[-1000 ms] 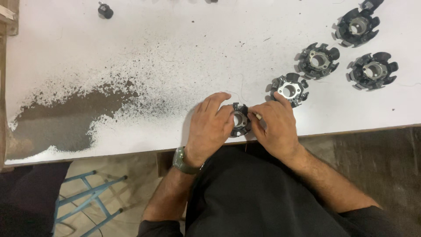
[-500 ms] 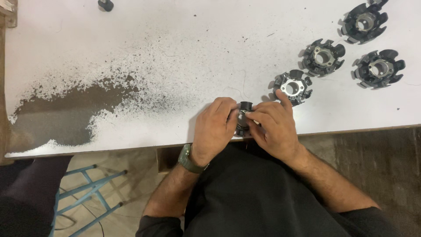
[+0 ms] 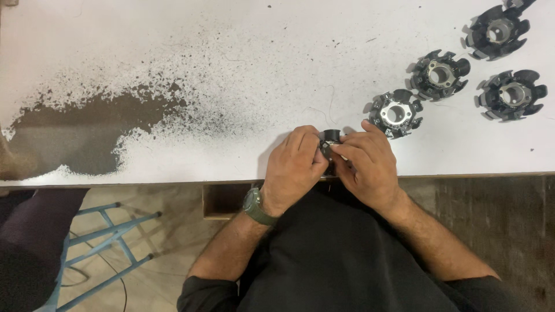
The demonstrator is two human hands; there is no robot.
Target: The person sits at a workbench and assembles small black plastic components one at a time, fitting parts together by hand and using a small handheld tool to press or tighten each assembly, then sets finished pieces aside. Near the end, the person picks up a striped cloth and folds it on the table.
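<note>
From the head camera, the left hand [image 3: 295,167] and the right hand [image 3: 367,167] meet at the near edge of the white table [image 3: 231,46]. Both sets of fingers are closed tight around a small dark metal part [image 3: 330,138], mostly hidden between them. Four round dark parts [image 3: 396,112] lie close by on the right.

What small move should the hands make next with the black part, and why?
Probably lift the black part a little clear of the table edge: both the left hand and right hand cover it, right at that edge.
</note>
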